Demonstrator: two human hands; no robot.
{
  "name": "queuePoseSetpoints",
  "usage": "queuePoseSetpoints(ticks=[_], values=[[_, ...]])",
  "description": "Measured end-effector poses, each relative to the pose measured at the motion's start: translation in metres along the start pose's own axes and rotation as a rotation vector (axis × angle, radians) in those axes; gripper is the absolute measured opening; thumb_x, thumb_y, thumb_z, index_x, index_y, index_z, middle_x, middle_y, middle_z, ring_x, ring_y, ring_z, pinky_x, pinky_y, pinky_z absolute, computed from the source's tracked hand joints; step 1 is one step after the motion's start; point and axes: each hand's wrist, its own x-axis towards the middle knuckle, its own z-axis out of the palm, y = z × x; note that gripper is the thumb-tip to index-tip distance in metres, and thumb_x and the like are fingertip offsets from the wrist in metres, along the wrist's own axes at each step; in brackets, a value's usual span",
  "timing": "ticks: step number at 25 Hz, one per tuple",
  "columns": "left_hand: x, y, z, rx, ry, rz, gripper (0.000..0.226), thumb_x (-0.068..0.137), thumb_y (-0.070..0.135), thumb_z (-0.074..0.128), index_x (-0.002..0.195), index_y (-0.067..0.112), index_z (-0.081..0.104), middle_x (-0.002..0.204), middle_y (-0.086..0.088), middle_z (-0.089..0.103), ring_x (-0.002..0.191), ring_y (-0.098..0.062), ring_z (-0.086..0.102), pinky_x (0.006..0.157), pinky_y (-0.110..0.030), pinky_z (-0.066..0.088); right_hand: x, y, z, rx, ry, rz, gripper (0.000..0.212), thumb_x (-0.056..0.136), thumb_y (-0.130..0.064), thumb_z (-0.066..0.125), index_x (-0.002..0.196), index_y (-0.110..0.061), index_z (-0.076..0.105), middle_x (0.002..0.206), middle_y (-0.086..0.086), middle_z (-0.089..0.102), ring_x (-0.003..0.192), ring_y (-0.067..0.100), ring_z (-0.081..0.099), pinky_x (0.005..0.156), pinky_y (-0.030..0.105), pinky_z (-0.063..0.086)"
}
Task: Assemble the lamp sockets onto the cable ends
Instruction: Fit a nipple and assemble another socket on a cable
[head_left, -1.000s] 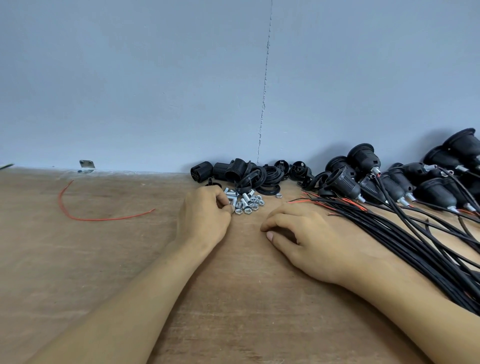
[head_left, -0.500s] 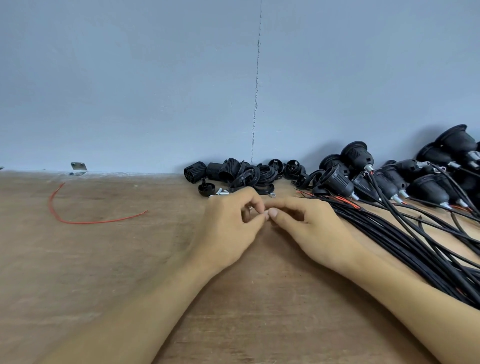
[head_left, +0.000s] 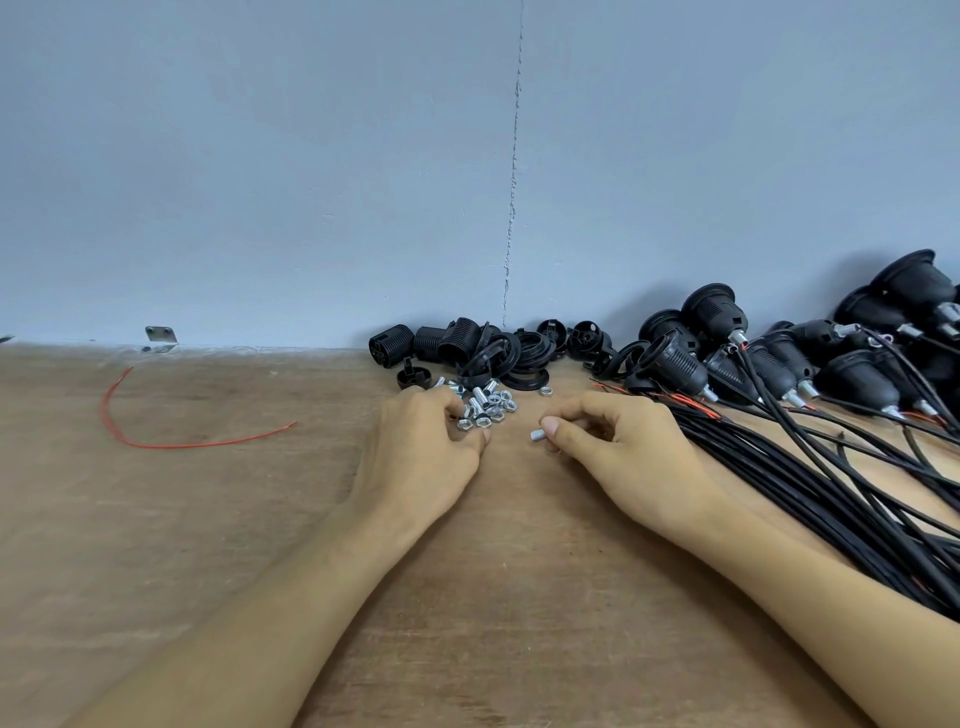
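Since half a second ago the two hands have drawn apart. They met fingertip to fingertip then; now the right hand sits off to the right with a small silver threaded piece pinched between thumb and forefinger, the other fingers curled under. The left hand is back at the heap of silver nuts and threaded pieces, its fingers curled into the heap's near-left edge. I cannot tell whether it grips one.

Just beyond the heap, against the wall, lie loose black socket parts. At the far right, sockets already on cables are piled, and the black cables run toward the near right across the wooden table, beside the right forearm. Red-tipped cable ends lie just right of the right hand. A loose red wire lies well to the left.
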Motion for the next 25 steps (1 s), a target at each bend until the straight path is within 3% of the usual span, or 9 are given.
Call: queuePoseSetpoints(ticks=[6, 11, 15, 17, 20, 23, 25], values=[[0.001, 0.001, 0.0, -0.004, 0.029, -0.017, 0.024, 0.075, 0.037, 0.085, 0.063, 0.028, 0.065, 0.073, 0.011, 0.062, 0.069, -0.005, 0.059, 0.055, -0.021, 0.037, -0.001, -0.001, -0.001, -0.005, 0.001, 0.005, 0.012, 0.092, -0.024, 0.07, 0.082, -0.027, 0.076, 0.071, -0.014, 0.072, 0.07, 0.002, 0.065, 0.065, 0.008, 0.043], [-0.006, 0.01, -0.002, 0.04, 0.002, -0.029, 0.019, 0.077, 0.03, 0.078, 0.063, 0.029, 0.065, 0.066, 0.015, 0.06, 0.067, -0.004, 0.06, 0.059, -0.026, 0.048, 0.002, 0.003, -0.002, -0.001, 0.019, 0.058, 0.007, 0.087, -0.024, 0.076, 0.092, -0.029, 0.075, 0.078, -0.013, 0.072, 0.075, -0.003, 0.063, 0.07, 0.006, 0.043], [-0.016, 0.021, -0.002, 0.065, -0.077, 0.036, 0.022, 0.089, 0.025, 0.073, 0.069, 0.027, 0.064, 0.063, 0.012, 0.06, 0.063, -0.006, 0.058, 0.058, -0.029, 0.047, 0.003, 0.005, -0.002, -0.03, 0.01, 0.041, 0.011, 0.086, -0.028, 0.075, 0.079, -0.036, 0.074, 0.074, -0.02, 0.07, 0.07, -0.004, 0.06, 0.068, 0.007, 0.043], [-0.018, 0.028, -0.001, -0.064, -0.097, 0.028, 0.016, 0.093, 0.024, 0.07, 0.077, 0.025, 0.068, 0.061, 0.012, 0.06, 0.058, -0.002, 0.056, 0.053, -0.017, 0.039, 0.003, 0.006, -0.002, -0.013, 0.006, 0.035, 0.016, 0.088, -0.028, 0.074, 0.077, -0.039, 0.073, 0.075, -0.019, 0.07, 0.069, 0.0, 0.061, 0.067, 0.011, 0.045], [-0.017, 0.039, 0.001, -0.551, -0.105, -0.187, 0.01, 0.094, 0.02, 0.071, 0.084, 0.02, 0.073, 0.071, 0.007, 0.071, 0.055, 0.003, 0.056, 0.055, -0.011, 0.042, 0.006, 0.005, -0.004, 0.155, 0.0, 0.036, 0.015, 0.088, -0.02, 0.075, 0.084, -0.035, 0.074, 0.077, -0.015, 0.073, 0.071, 0.0, 0.064, 0.071, 0.016, 0.048], [-0.021, 0.046, 0.001, -0.862, -0.184, -0.357, 0.004, 0.093, 0.005, 0.071, 0.09, 0.008, 0.069, 0.067, -0.001, 0.073, 0.061, -0.01, 0.067, 0.06, -0.022, 0.057, 0.005, 0.003, -0.002, 0.19, -0.01, 0.041, 0.013, 0.087, -0.017, 0.076, 0.089, -0.03, 0.076, 0.077, -0.013, 0.073, 0.071, -0.003, 0.063, 0.071, 0.014, 0.047], [-0.022, 0.045, 0.003, -0.759, -0.152, -0.323, 0.014, 0.089, 0.002, 0.074, 0.092, 0.012, 0.065, 0.073, -0.001, 0.074, 0.066, -0.01, 0.07, 0.068, -0.027, 0.059, 0.003, 0.004, 0.003, 0.048, 0.03, 0.033, 0.009, 0.087, -0.02, 0.076, 0.091, -0.027, 0.077, 0.074, -0.013, 0.071, 0.069, -0.005, 0.061, 0.069, 0.009, 0.044]])
